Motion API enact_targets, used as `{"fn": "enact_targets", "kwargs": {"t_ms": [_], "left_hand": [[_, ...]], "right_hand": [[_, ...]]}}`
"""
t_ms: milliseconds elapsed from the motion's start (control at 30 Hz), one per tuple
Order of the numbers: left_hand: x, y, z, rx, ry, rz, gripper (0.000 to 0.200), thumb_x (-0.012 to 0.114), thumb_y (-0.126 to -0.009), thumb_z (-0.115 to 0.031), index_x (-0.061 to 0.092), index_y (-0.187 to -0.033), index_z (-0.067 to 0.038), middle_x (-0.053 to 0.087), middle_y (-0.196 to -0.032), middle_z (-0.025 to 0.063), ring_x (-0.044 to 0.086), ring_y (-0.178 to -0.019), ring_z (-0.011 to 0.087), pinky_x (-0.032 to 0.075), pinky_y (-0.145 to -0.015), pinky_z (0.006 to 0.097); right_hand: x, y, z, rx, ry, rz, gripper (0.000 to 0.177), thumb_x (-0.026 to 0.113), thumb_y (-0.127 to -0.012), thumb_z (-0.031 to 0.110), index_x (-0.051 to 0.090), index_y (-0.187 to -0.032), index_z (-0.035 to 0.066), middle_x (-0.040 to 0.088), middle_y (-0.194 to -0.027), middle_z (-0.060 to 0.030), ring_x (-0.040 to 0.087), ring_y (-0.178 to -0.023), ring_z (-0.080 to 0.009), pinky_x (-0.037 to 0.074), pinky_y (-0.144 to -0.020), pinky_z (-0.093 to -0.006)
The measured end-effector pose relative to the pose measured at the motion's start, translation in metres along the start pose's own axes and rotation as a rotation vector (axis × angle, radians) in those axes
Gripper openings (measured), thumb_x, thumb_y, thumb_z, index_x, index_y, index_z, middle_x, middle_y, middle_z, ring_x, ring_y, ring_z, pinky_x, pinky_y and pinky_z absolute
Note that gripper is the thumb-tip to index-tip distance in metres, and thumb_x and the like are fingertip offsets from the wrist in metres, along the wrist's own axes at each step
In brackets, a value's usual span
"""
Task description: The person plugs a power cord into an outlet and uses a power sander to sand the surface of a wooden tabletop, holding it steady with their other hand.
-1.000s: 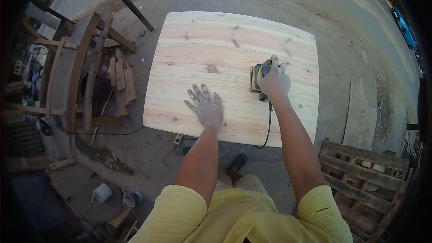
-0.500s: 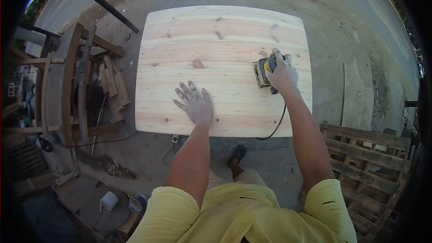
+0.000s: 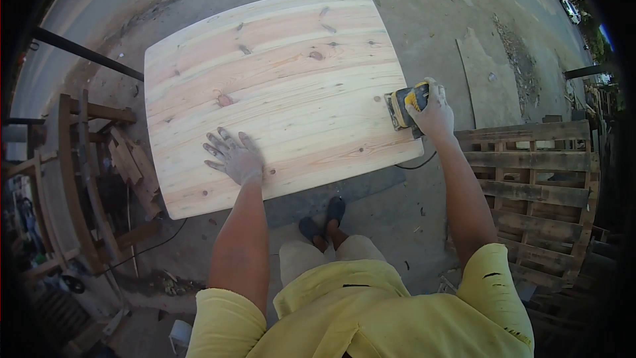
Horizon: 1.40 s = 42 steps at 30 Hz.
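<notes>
Yellow sander (image 3: 400, 110), seemingly half-hidden, under right hand (image 3: 434, 117)

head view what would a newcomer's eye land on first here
The big pale pine panel fills the middle of the view. At its right edge the right hand grips a yellow-and-black sander, while the dusty left hand lies flat near its front left. A weathered pallet sits at the right.
</notes>
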<state>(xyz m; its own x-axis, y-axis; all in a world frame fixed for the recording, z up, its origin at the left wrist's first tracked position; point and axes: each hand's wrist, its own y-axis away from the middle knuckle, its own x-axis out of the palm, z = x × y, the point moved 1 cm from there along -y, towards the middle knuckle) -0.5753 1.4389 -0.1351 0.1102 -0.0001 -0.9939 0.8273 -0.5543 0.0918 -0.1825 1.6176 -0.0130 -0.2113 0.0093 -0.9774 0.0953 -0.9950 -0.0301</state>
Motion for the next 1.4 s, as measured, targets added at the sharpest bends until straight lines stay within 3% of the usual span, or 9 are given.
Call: {"fn": "enact_targets", "kwargs": {"t_ms": [167,300,500,667,833,967,1033,1200,1400], "left_hand": [[0.004,0.001,0.005,0.017,0.042,-0.017,0.071,0.025,-0.106,-0.053,0.016,-0.164,-0.013,0.004,-0.172,0.013,0.0,-0.158,0.0354,-0.001,-0.124,0.0601],[0.003,0.001,0.004,0.014,0.024,-0.021,0.071,0.026,-0.106,-0.053,0.016,-0.164,-0.014,0.005,-0.172,0.0129,0.001,-0.158,0.0355,-0.001,-0.124,0.0604],[0.008,-0.001,0.003,0.003,0.006,-0.072,0.07,0.027,-0.106,-0.054,0.019,-0.164,-0.015,0.01,-0.172,0.0123,0.006,-0.158,0.0358,0.002,-0.124,0.0616],[0.008,0.009,0.007,0.009,0.016,-0.088,0.07,0.027,-0.107,-0.052,0.019,-0.164,-0.013,0.01,-0.171,0.013,0.006,-0.158,0.0358,0.002,-0.124,0.0606],[0.029,0.073,-0.085,0.014,0.039,-0.093,0.072,0.027,-0.107,-0.053,0.018,-0.163,-0.008,0.01,-0.171,0.0137,0.006,-0.157,0.0382,0.002,-0.123,0.0611],[0.044,0.14,-0.218,0.23,0.044,-0.079,0.071,0.027,-0.107,-0.051,0.018,-0.163,-0.009,0.01,-0.171,0.0145,0.002,-0.157,0.0415,-0.002,-0.123,0.0626],[0.041,0.148,-0.25,0.28,0.019,-0.073,0.07,0.027,-0.107,-0.051,0.019,-0.163,-0.011,0.011,-0.171,0.0134,0.001,-0.157,0.0407,-0.002,-0.123,0.0622],[0.037,0.146,-0.253,0.259,0.001,-0.058,0.069,0.028,-0.107,-0.051,0.018,-0.164,-0.013,0.009,-0.172,0.0118,0.0,-0.157,0.0388,-0.003,-0.124,0.0601],[0.035,0.146,-0.255,0.235,-0.03,-0.04,0.069,0.028,-0.107,-0.051,0.017,-0.164,-0.014,0.007,-0.172,0.0102,-0.001,-0.158,0.0367,-0.003,-0.125,0.0578]], "right_hand": [[-0.015,0.108,-0.021,0.058,0.046,0.03,0.083,0.082,-0.079,0.034,0.04,-0.147,0.013,0.053,-0.135,-0.0155,0.063,-0.116,-0.0373,0.055,-0.093,-0.0474],[-0.025,0.103,-0.035,0.134,0.085,0.083,0.086,0.084,-0.077,0.036,0.041,-0.149,0.013,0.053,-0.134,-0.0161,0.064,-0.114,-0.0356,0.055,-0.093,-0.0482],[-0.006,-0.029,-0.031,-0.078,0.077,0.027,0.087,0.084,-0.075,0.041,0.046,-0.15,0.02,0.06,-0.127,-0.0138,0.066,-0.112,-0.0356,0.056,-0.092,-0.0459],[0.011,-0.151,-0.009,-0.244,0.053,0.027,0.086,0.081,-0.078,0.047,0.043,-0.152,0.025,0.058,-0.137,-0.018,0.066,-0.115,-0.0363,0.056,-0.095,-0.0454],[0.006,-0.173,-0.018,-0.432,-0.035,0.055,0.084,0.081,-0.079,0.044,0.044,-0.151,0.023,0.058,-0.135,-0.0155,0.065,-0.115,-0.0358,0.055,-0.094,-0.0451],[-0.016,-0.09,-0.049,-0.52,-0.075,0.274,0.08,0.08,-0.082,0.034,0.042,-0.152,0.025,0.053,-0.136,-0.0181,0.068,-0.107,-0.0396,0.058,-0.089,-0.0449],[-0.021,-0.038,-0.077,-0.576,-0.074,0.344,0.082,0.083,-0.078,0.026,0.043,-0.15,0.024,0.052,-0.132,-0.0176,0.069,-0.104,-0.039,0.059,-0.085,-0.0448],[-0.034,0.031,-0.143,-0.63,-0.136,0.448,0.08,0.084,-0.076,0.024,0.046,-0.147,0.022,0.051,-0.132,-0.0173,0.069,-0.102,-0.0368,0.059,-0.083,-0.046],[-0.014,-0.093,-0.108,-0.526,-0.181,0.326,0.075,0.082,-0.08,0.03,0.046,-0.146,0.024,0.053,-0.132,-0.0158,0.07,-0.103,-0.0358,0.059,-0.081,-0.0455]]}}
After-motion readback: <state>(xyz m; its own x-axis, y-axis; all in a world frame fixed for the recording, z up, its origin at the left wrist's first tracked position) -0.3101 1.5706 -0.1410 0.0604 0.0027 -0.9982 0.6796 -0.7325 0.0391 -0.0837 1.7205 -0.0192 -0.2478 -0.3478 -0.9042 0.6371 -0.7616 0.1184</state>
